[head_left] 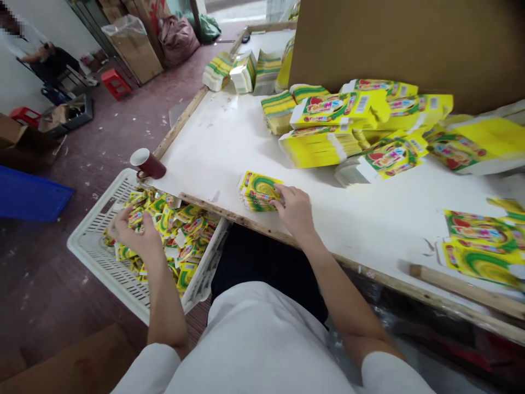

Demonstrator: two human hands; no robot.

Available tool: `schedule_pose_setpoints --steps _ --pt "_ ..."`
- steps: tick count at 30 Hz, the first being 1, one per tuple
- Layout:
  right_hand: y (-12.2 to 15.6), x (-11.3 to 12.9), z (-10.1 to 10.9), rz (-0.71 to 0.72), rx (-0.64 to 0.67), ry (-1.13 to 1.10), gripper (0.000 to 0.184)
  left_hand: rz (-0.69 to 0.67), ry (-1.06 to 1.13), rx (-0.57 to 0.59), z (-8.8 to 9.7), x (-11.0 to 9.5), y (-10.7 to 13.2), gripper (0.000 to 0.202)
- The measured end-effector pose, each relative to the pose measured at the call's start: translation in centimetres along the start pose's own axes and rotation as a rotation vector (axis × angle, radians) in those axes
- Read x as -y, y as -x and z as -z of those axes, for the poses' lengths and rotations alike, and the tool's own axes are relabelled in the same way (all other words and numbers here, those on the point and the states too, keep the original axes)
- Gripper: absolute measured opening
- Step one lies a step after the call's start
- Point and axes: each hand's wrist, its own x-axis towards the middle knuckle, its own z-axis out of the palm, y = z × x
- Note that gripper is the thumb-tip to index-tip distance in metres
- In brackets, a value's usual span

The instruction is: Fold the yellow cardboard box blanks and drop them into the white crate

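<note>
My left hand [133,232] reaches down into a white plastic crate [96,257] on the floor and closes on small yellow-green packets [180,227] heaped inside. My right hand [294,207] rests on the white table [229,142] near its front edge, fingers curled against a small stack of yellow-green packets [257,190].
Piles of flat yellow cartons [328,128] cover the table's back and right side, beside a large brown cardboard sheet [410,38]. A dark red mug [146,163] stands at the table corner. A wooden stick [463,290] lies at the front right. A person stands far left; red stools and boxes sit on the floor.
</note>
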Motion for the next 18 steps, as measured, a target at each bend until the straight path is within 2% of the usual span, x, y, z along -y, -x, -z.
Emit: schedule_pose_setpoints --steps 2,3,6,8,10,12,14,16,18 --pt "0.3 0.2 0.0 0.016 -0.043 0.013 0.038 -0.019 0.119 -0.066 -1.7 -0.8 1.8 0.042" --pt "0.6 0.6 0.2 0.017 -0.072 0.007 0.041 -0.009 0.225 -0.024 -2.9 -1.5 3.2 0.045" --pt "1.8 2.7 1.3 0.016 -0.067 -0.114 0.048 0.065 0.617 0.313 -6.7 -4.6 7.8 0.064" --pt "2.8 4.7 2.0 0.044 0.046 -0.28 0.048 0.134 0.839 0.57 -8.5 -7.1 10.5 0.076" --pt "4.0 6.7 2.3 0.064 0.184 -0.485 0.046 0.269 0.977 0.705 -9.3 -9.5 12.0 0.073" --pt "5.2 8.4 2.3 0.039 0.26 -0.682 0.045 0.387 1.039 0.721 -9.5 -11.1 12.4 0.062" --pt "6.0 9.4 1.8 0.017 0.301 -0.814 0.051 0.429 1.069 0.661 -9.4 -11.7 12.0 0.055" --pt "6.3 9.8 1.2 0.001 0.308 -0.86 0.056 0.429 1.084 0.598 -9.2 -11.6 11.4 0.057" --pt "6.1 9.5 0.7 -0.024 0.283 -0.854 0.051 0.423 1.066 0.596 -8.9 -11.0 11.3 0.065"
